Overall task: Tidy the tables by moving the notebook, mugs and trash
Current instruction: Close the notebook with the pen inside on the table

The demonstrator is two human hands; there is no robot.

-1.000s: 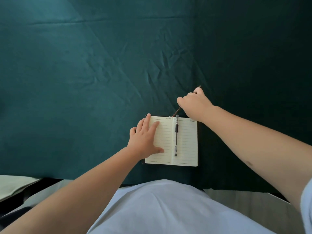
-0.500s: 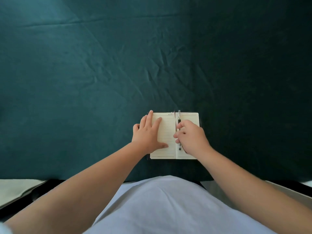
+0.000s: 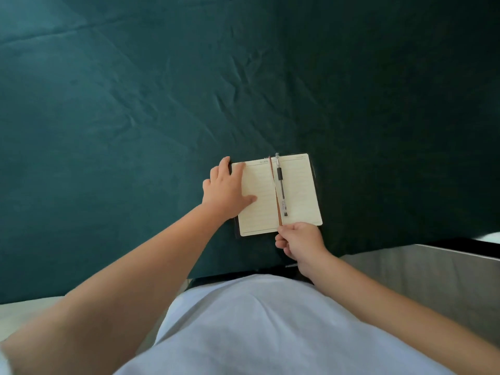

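An open notebook point(image 3: 297, 190) with lined cream pages lies near the front edge of the table under a dark teal cloth point(image 3: 135, 117). A clear pen point(image 3: 280, 185) with a black grip lies along the gutter on the right page. A brown ribbon bookmark point(image 3: 275, 190) runs down the gutter. My left hand point(image 3: 226, 189) rests flat on the left page, fingers spread. My right hand point(image 3: 300, 240) sits at the notebook's near edge and pinches the lower end of the ribbon.
A grey metal surface point(image 3: 422, 277) lies to the right beyond the cloth's edge. A pale surface point(image 3: 24, 311) shows at the lower left. My light blue shirt point(image 3: 243, 328) fills the bottom of the view.
My right hand went from the ribbon's far end above the notebook, across the pages, to the near edge, drawing the ribbon down the gutter. My left hand stayed on the left page.
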